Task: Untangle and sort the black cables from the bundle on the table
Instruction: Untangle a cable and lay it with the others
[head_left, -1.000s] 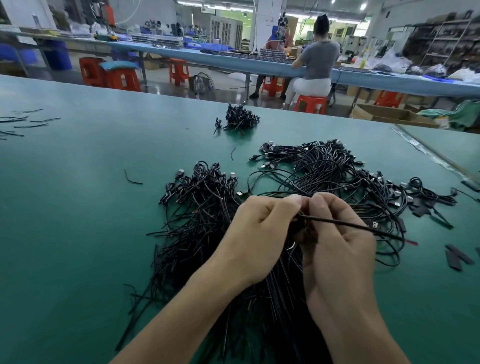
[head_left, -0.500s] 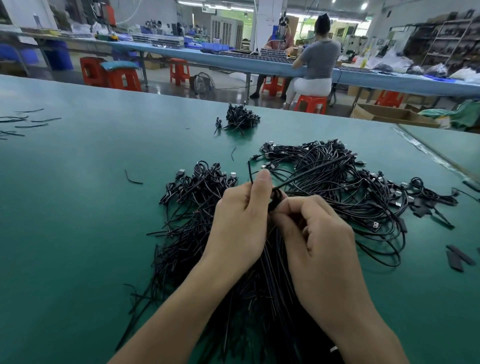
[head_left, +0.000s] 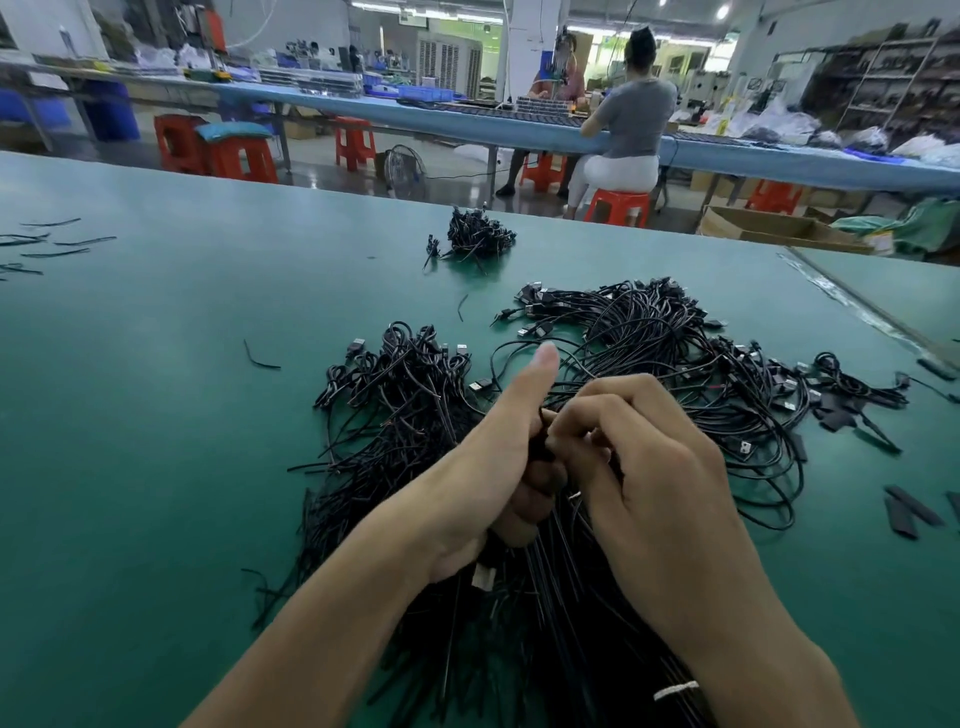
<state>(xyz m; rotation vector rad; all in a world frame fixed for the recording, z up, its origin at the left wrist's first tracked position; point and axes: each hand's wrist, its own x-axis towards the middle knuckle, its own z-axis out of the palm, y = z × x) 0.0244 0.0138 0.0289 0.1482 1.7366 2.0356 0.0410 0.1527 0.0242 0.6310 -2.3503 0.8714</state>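
A big tangle of black cables (head_left: 675, 358) with USB plugs lies right of centre on the green table (head_left: 156, 415). A straighter sorted heap of black cables (head_left: 395, 410) lies to its left and runs under my forearms. My left hand (head_left: 493, 467) grips a bunch of black cables, fingers curled, thumb sticking up. My right hand (head_left: 639, 467) touches it from the right, its curled fingertips pinching a black cable at the top of that bunch. What lies between the palms is hidden.
A small cable pile (head_left: 478, 236) sits further back on the table. Loose wire bits (head_left: 52, 241) lie far left, black strips (head_left: 909, 512) far right. A white tie (head_left: 675, 691) shows by my right wrist. Beyond the table edge a person sits at a blue bench.
The cable that stretched out to the right a second ago has been drawn in. Both hands have closed together over the bunch, and my left thumb now points up.
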